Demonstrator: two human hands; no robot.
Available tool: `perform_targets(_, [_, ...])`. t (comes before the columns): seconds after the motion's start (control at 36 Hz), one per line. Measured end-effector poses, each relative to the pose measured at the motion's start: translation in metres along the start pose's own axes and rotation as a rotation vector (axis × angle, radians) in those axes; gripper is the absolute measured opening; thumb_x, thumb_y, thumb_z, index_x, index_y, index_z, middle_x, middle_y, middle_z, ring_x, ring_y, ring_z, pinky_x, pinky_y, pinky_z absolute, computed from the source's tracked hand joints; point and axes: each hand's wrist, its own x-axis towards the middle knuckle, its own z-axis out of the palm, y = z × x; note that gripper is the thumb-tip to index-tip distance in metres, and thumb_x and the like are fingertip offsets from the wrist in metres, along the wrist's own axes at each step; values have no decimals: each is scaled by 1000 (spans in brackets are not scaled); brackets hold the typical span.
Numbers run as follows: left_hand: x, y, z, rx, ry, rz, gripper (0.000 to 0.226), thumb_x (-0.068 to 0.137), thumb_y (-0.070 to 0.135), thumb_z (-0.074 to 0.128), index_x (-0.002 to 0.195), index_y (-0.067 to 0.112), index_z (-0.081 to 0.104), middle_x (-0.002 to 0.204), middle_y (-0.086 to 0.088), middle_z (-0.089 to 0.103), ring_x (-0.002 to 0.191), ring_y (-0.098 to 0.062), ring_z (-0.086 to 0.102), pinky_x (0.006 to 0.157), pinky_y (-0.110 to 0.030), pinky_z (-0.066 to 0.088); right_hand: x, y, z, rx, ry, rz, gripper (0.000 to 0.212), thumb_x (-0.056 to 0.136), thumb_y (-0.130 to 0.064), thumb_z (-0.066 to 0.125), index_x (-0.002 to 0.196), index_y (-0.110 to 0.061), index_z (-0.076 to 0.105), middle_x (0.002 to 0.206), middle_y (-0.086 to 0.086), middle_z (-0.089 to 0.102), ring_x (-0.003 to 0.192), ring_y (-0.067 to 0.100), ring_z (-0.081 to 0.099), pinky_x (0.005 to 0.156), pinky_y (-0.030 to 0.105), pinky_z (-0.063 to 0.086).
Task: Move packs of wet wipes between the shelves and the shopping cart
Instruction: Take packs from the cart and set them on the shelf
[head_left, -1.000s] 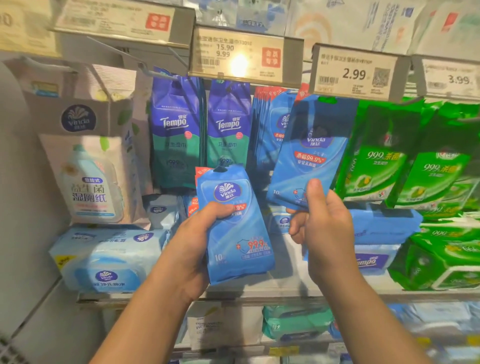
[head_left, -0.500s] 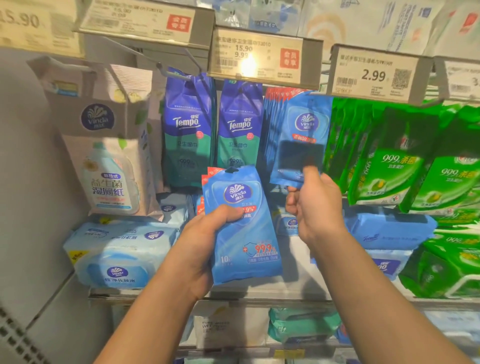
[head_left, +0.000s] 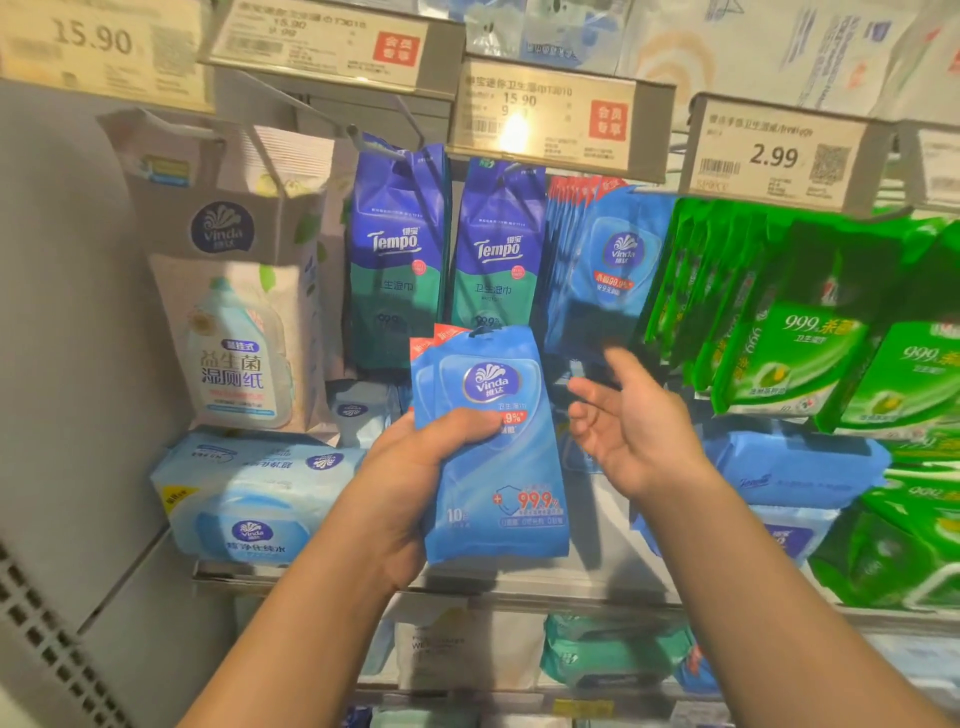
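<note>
Left hand (head_left: 415, 483) grips a blue Vinda wipes pack (head_left: 491, 452), thumb across the front, fingers behind; a second pack's red-tabbed edge shows just behind it at the upper left, so it looks like a stack of two, count not certain. Pack is upright, slightly tilted, held in front of the shelf (head_left: 519, 587).

Right hand (head_left: 628, 431) is empty, palm turned up and left, fingers relaxed and spread, just right of the held pack, not touching it.

Directly above the right hand: hanging row of blue Vinda packs (head_left: 618, 270) on a peg. Right of that hand: hanging green 999 wipes packs (head_left: 800, 353), with the 2.99 price tag (head_left: 779, 156) above them. Above the left hand: two purple-green Tempo packs (head_left: 400, 260) hanging side by side. Far left of the left hand: white Vinda carton with a bottle picture (head_left: 234, 322), and below it a light blue Vinda bulk wipes pack (head_left: 249, 499) lying on the shelf. Below right of the right hand: blue flat wipes packs (head_left: 795, 467) stacked on the shelf, green packs beside them.

Shopping cart not in view.
</note>
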Motion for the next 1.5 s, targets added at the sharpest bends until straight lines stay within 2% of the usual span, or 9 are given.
perform_targets(0.14, [1,-4,1,8,21,19,50,59,11,80,109,10,73,105,-20,75,83,-34,73,75,-49,59,-24,10,-6,-223,-190,42,45,90,-53,65,99,-9,58,60,9,53,44,21,45,42,22,29])
perform_targets(0.25, [2,-6,3,-17,9,31,44,65,8,79,109,8,73,108,-22,73,88,-39,72,73,-51,59,-46,14,-8,-388,-444,-41,89,71,-74,72,112,4,59,90,20,55,73,33,43,48,26,24])
perform_targets(0.44, [0,-8,10,14,-16,83,41,69,13,75,110,8,72,103,-22,74,78,-34,73,63,-43,59,-65,7,-13,-602,-520,-145,52,78,-48,67,111,-8,65,78,10,68,66,27,52,41,24,31])
perform_targets(0.64, [-2,-7,14,46,-4,93,43,81,31,70,120,13,68,108,-17,75,92,-35,74,70,-46,61,-67,4,-22,-539,-437,-77,43,81,-42,68,114,-14,66,102,21,74,79,37,68,64,48,48])
perform_targets(0.81, [-2,0,16,40,62,8,32,93,30,64,120,13,67,102,-14,77,78,-34,75,57,-46,60,-72,0,-32,-358,-247,-178,21,101,-32,56,102,-12,62,78,14,67,53,24,59,40,26,38])
perform_targets(0.94, [-3,4,20,1,75,-33,38,91,31,66,122,10,67,101,-16,76,70,-32,74,50,-41,57,-74,-5,-36,-430,-25,-487,16,95,-50,58,98,-36,66,78,-9,74,65,10,67,61,32,50])
perform_targets(1.08, [0,3,23,-4,82,-48,40,90,32,67,124,11,66,105,-16,76,72,-31,74,53,-41,58,-86,-18,-34,-342,-8,-670,32,89,-54,56,110,-32,67,107,-1,76,101,28,72,90,61,55])
perform_targets(1.39, [5,-1,21,7,66,-81,39,88,34,67,119,11,70,109,-17,75,85,-37,73,62,-48,61,-78,-32,-28,-233,55,-850,18,96,-43,56,106,-32,66,111,0,74,102,24,70,91,57,56])
perform_targets(1.5, [6,-1,20,12,70,-80,41,88,36,68,122,13,69,109,-16,75,89,-37,74,64,-48,61,-65,-27,-29,-293,101,-804,21,99,-44,53,105,-27,64,97,-1,71,84,17,66,78,51,58])
